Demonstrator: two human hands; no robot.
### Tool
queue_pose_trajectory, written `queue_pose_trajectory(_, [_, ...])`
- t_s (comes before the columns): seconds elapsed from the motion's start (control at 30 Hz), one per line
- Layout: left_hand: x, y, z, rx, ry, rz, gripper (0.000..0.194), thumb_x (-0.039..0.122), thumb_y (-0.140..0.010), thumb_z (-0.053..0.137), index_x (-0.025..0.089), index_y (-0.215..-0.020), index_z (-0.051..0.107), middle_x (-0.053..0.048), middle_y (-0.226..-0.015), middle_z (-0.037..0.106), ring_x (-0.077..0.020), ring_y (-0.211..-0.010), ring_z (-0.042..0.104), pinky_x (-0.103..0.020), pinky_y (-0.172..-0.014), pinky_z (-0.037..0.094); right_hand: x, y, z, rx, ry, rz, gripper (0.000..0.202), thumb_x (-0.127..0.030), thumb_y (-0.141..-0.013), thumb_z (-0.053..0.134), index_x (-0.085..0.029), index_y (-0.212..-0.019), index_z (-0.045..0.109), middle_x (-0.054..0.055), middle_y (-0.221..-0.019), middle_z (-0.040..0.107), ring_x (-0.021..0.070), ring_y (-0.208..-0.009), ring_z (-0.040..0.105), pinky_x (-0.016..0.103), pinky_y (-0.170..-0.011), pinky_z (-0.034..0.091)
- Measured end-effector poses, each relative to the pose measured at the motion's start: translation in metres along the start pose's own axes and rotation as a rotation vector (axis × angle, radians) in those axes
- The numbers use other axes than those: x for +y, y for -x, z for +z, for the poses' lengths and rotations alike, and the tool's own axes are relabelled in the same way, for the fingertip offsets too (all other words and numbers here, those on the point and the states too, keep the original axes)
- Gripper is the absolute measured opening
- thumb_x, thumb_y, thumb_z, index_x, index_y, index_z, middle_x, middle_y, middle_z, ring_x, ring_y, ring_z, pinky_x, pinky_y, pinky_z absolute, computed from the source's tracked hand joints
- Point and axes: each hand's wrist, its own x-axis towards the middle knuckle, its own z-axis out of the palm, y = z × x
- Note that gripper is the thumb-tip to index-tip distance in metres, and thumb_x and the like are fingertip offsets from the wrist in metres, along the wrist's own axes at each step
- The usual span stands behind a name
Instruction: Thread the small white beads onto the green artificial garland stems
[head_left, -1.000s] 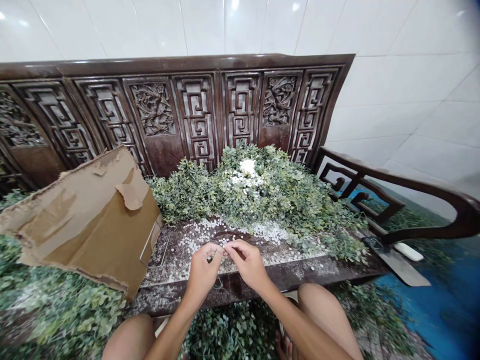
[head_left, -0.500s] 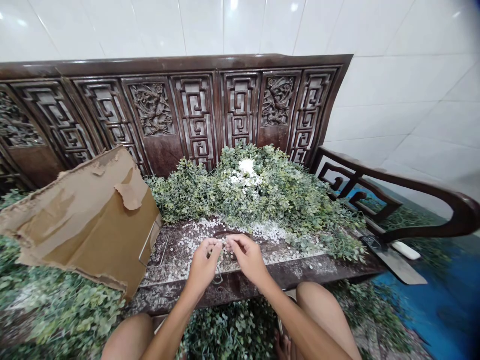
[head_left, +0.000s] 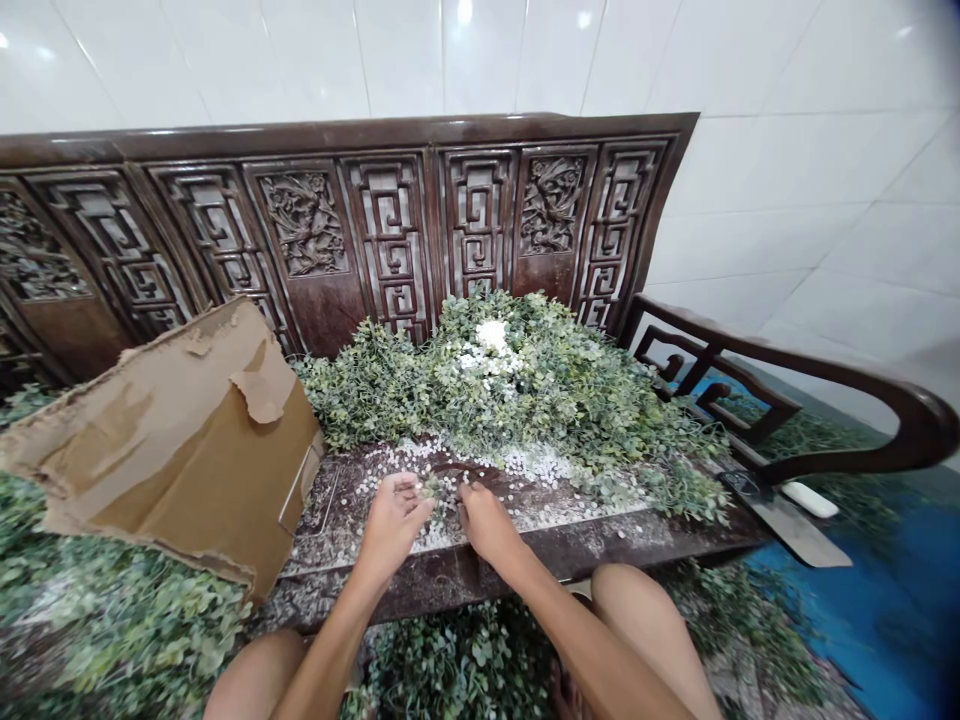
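Though ragged, carton [head_left: 202, 460] beside greenery [head_left: 367, 385].

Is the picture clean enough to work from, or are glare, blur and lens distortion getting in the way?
Head view: lamp glints on the tiled wall; white heap nearly washed out. Head view: wide-angle lean in the tile seams, dark upper right corner. Head view: left hand and right hand readable, fingertip detail too small to judge.
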Motion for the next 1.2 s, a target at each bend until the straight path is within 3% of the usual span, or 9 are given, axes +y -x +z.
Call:
queue_pose_trajectory(0.1, [0.003,0.001,0.001,-0.034,-0.063,0.022,0.027,0.034,-0.064,0.074,0.017,-0.08,0.061,-0.004,-0.082,0.066,-0.0198,-0.08,0.066,-0.033,-0.078,0.052,0.003,-0.002,-0.005,0.048,-0.058,-0.032,0.026,0.002,-0.075,0.051,-0.014,-0.091,0.064,0.01,-0.089,0.064,0.0199,-0.081,0.062,0.027,-0.072,0.043])
queue_pose_trajectory(0.2, [0.007,0.004,0.001,-0.067,-0.155,0.111,0.021,0.037,-0.072,0.068,0.016,-0.077,0.065,-0.006,-0.085,0.068,-0.0203,-0.083,0.066,-0.032,-0.08,0.051,0.005,-0.001,-0.015,0.099,-0.162,-0.093,0.022,0.0,-0.076,0.05,-0.016,-0.083,0.064,0.005,-0.085,0.064,0.016,-0.079,0.062,0.024,-0.073,0.046])
queue_pose_trajectory(0.37, [0.012,0.009,0.006,-0.097,-0.22,0.127,0.018,0.035,-0.076,0.065,0.017,-0.076,0.064,-0.003,-0.074,0.068,-0.0184,-0.072,0.064,-0.028,-0.068,0.05,0.0,0.005,-0.034,0.218,-0.725,-0.243,0.011,-0.018,-0.081,0.057,-0.018,-0.081,0.068,0.004,-0.083,0.066,0.0153,-0.074,0.063,0.026,-0.068,0.052])
queue_pose_trajectory(0.57, [0.013,0.012,0.011,-0.111,-0.26,0.175,0.017,0.032,-0.075,0.066,0.017,-0.081,0.069,-0.003,-0.075,0.069,-0.0182,-0.071,0.063,-0.027,-0.066,0.049,-0.007,0.012,-0.044,0.168,-0.972,-0.214,0.013,-0.028,-0.079,0.066,-0.018,-0.088,0.067,0.004,-0.079,0.069,0.0163,-0.073,0.064,0.028,-0.068,0.053])
queue_pose_trajectory(0.67, [0.015,0.014,0.013,-0.117,-0.318,0.236,0.014,0.029,-0.077,0.064,0.019,-0.082,0.072,-0.004,-0.08,0.069,-0.0188,-0.076,0.063,-0.028,-0.069,0.048,-0.011,0.016,-0.048,0.26,-0.925,-0.253,0.012,-0.028,-0.083,0.064,-0.019,-0.09,0.067,0.005,-0.084,0.069,0.0171,-0.077,0.065,0.029,-0.071,0.054])
queue_pose_trajectory(0.8, [0.016,0.016,0.015,-0.096,-0.359,0.26,0.009,0.026,-0.077,0.063,0.019,-0.077,0.07,-0.003,-0.077,0.066,-0.0178,-0.074,0.061,-0.028,-0.068,0.046,-0.014,0.022,-0.055,0.378,-0.732,-0.413,0.01,-0.022,-0.088,0.059,-0.021,-0.087,0.068,0.006,-0.087,0.069,0.0181,-0.082,0.064,0.031,-0.077,0.052])
queue_pose_trajectory(0.93, [0.012,0.015,0.015,-0.067,-0.319,0.199,0.01,0.027,-0.074,0.066,0.018,-0.076,0.069,-0.003,-0.074,0.068,-0.0182,-0.071,0.062,-0.028,-0.067,0.047,-0.012,0.023,-0.054,0.332,-0.628,-0.519,0.015,-0.019,-0.091,0.053,-0.022,-0.092,0.068,0.006,-0.09,0.068,0.018,-0.087,0.063,0.031,-0.079,0.051])
queue_pose_trajectory(1.07, [0.009,0.014,0.015,-0.07,-0.219,0.091,0.018,0.032,-0.072,0.069,0.016,-0.081,0.069,-0.005,-0.077,0.071,-0.02,-0.075,0.065,-0.03,-0.071,0.05,-0.01,0.022,-0.051,0.306,-0.583,-0.499,0.016,-0.021,-0.093,0.051,-0.021,-0.093,0.067,0.007,-0.09,0.066,0.0183,-0.087,0.063,0.031,-0.079,0.05])
queue_pose_trajectory(1.2, [0.008,0.014,0.016,-0.077,-0.186,0.104,0.018,0.031,-0.074,0.066,0.016,-0.083,0.069,-0.005,-0.078,0.072,-0.0204,-0.078,0.066,-0.03,-0.072,0.051,-0.011,0.022,-0.05,0.337,-0.59,-0.453,0.015,-0.021,-0.092,0.053,-0.021,-0.091,0.068,0.005,-0.088,0.067,0.0178,-0.083,0.063,0.029,-0.076,0.05])
